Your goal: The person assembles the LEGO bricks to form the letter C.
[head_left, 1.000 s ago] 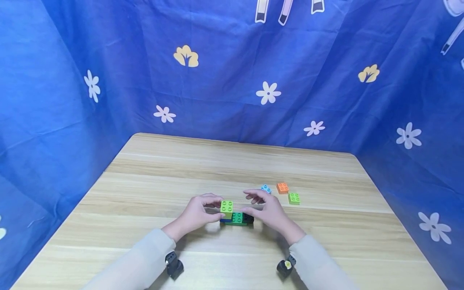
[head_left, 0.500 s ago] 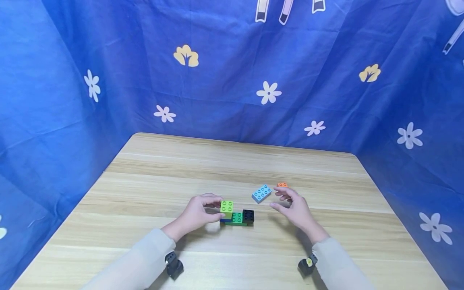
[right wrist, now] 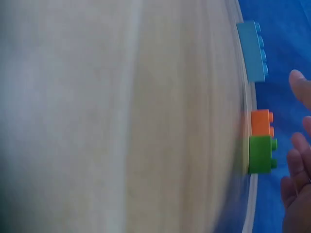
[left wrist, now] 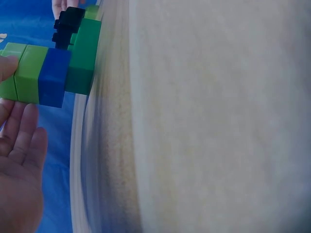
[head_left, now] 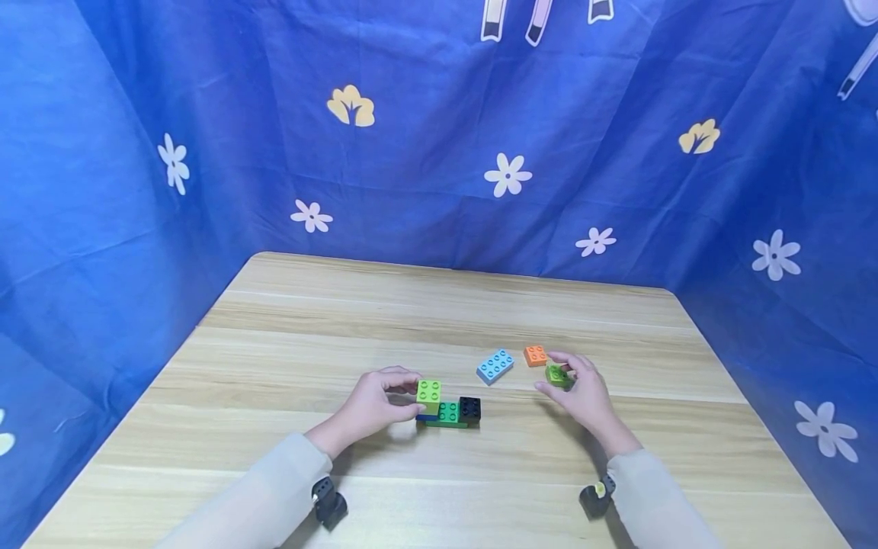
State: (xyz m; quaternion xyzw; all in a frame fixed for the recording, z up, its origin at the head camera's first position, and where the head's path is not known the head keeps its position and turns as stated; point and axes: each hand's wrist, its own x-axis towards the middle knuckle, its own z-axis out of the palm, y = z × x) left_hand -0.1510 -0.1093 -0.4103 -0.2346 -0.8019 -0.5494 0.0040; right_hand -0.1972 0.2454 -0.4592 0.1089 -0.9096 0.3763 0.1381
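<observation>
My left hand (head_left: pixel 373 400) pinches the top lime-green toy brick (head_left: pixel 429 391) of a small stack between thumb and fingers. Below it, in the left wrist view, come a second lime-green brick (left wrist: pixel 32 73), a blue brick (left wrist: pixel 53 77) and a long green brick (left wrist: pixel 83 58). Black bricks (head_left: pixel 469 409) stand on the green one's other end. My right hand (head_left: pixel 584 393) hovers over a loose lime-green brick (head_left: pixel 556 375), thumb and fingers spread to either side. In the right wrist view this brick (right wrist: pixel 260 154) sits on the table with a gap to my fingertips (right wrist: pixel 294 154).
An orange brick (head_left: pixel 535 356) lies just beyond the loose lime-green one. Left of it is a light blue long brick (head_left: pixel 495 367). The wooden table (head_left: pixel 329 305) is backed by a blue patterned cloth (head_left: pixel 425 137).
My right hand has moved right, from beside the black bricks past the light blue brick to the loose lime-green brick. The left hand and the stack stay where they were.
</observation>
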